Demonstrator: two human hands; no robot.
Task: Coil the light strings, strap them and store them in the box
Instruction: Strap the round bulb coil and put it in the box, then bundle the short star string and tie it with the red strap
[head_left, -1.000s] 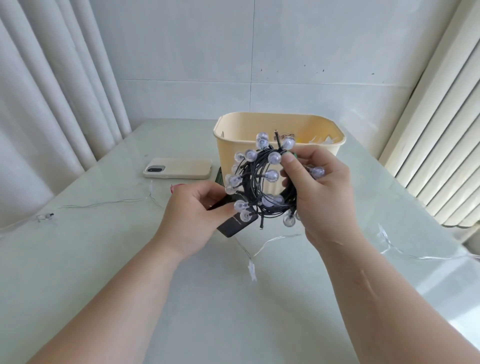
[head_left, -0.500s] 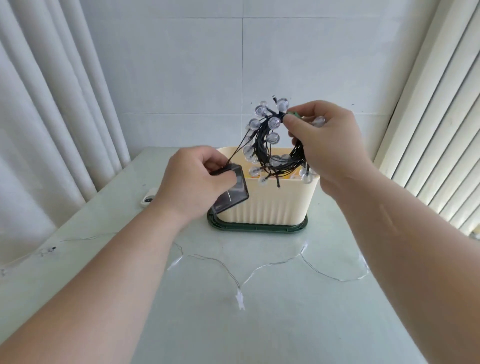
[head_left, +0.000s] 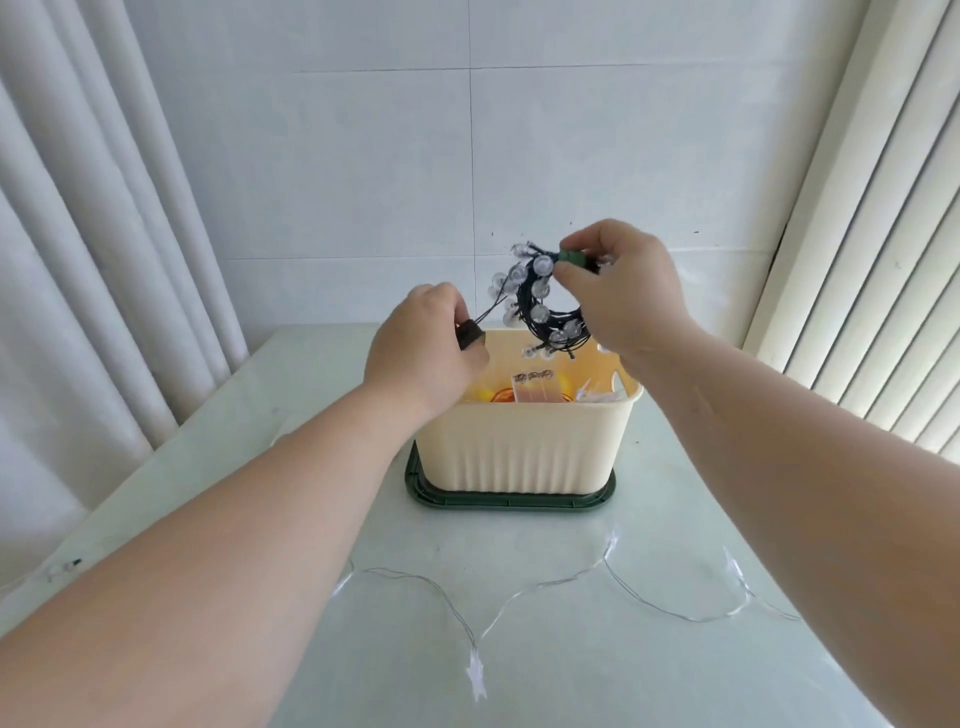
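A coiled black light string (head_left: 540, 306) with clear round bulbs hangs above the cream box (head_left: 524, 447). My right hand (head_left: 618, 296) pinches the coil at its top, by a green strap (head_left: 571, 258). My left hand (head_left: 423, 353) grips the string's black battery case (head_left: 470, 333) over the box's left rim; a short black wire joins the case to the coil. Inside the box lie other stored items, among them something orange and clear packaging.
The box stands on a dark green lid (head_left: 509, 499) on the pale table (head_left: 519, 649). A thin clear light string with star shapes (head_left: 475, 675) lies loose across the near table. Curtains hang at the left and blinds at the right.
Both hands moved forward and lower, bringing the coil and battery case over the box's opening. The view dipped, so the inside of the box now shows.
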